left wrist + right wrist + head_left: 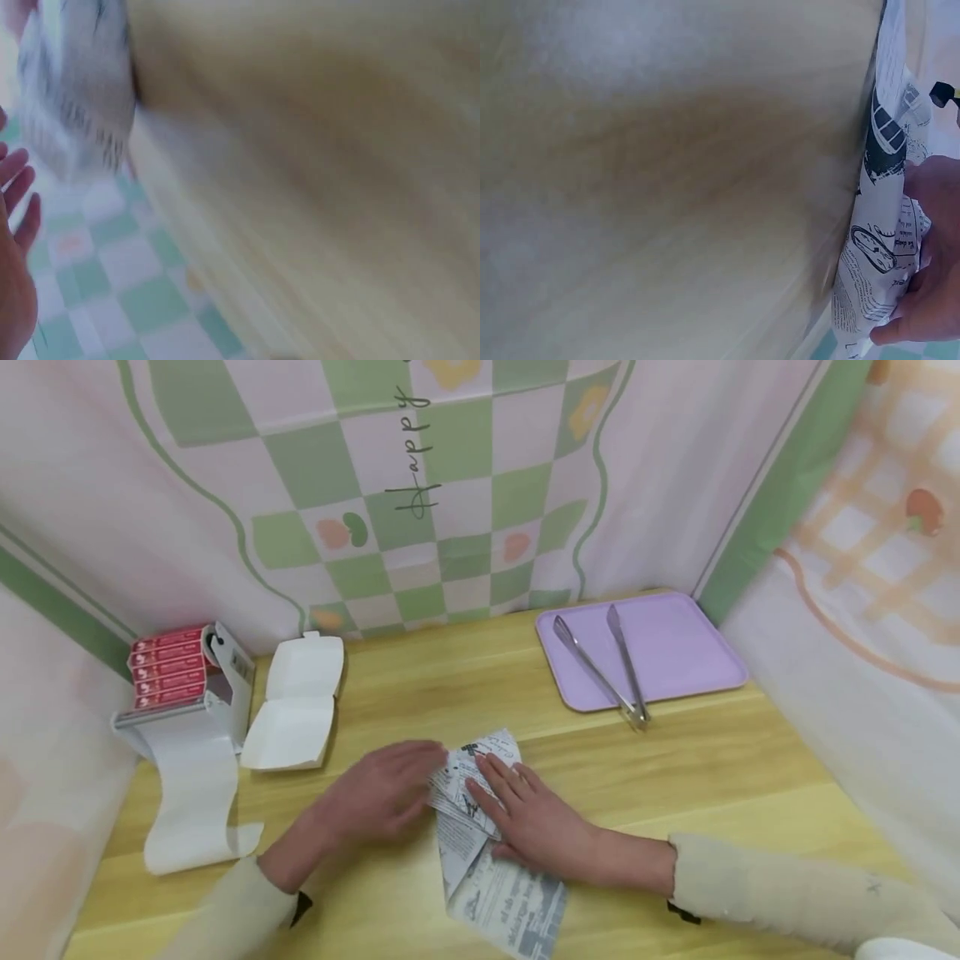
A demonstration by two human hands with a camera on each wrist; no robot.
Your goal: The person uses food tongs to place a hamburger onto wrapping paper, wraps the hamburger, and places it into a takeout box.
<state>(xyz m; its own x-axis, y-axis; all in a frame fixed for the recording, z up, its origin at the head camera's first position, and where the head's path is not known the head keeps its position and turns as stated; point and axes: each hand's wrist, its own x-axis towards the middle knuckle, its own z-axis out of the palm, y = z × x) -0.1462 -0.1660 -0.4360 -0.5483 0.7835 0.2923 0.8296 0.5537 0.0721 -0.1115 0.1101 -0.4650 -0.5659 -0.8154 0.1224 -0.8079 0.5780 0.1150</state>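
Observation:
A printed newspaper-style sheet point(517, 902) lies on the wooden table, its upper part folded over into a wrapped bundle and its lower end flat. On the folded part rests my right hand point(551, 831), fingers extended and pressing down. My left hand point(382, 789) is blurred at the bundle's left edge; whether it touches the paper cannot be told. In the left wrist view, the fingers of the left hand point(15, 247) are loosely extended beside the wrapped paper point(82, 97). The right wrist view shows the right hand point(937, 262) against the paper bundle point(877, 232). Anything inside is hidden.
Metal tongs point(592, 672) lie partly on a purple tray point(690, 643) at the back right. An open white takeaway box point(292, 727) stands at left, beside a dispenser box point(236, 677) with red packaging point(168, 668) and a trailing white paper strip point(191, 793). Patterned curtains hang behind.

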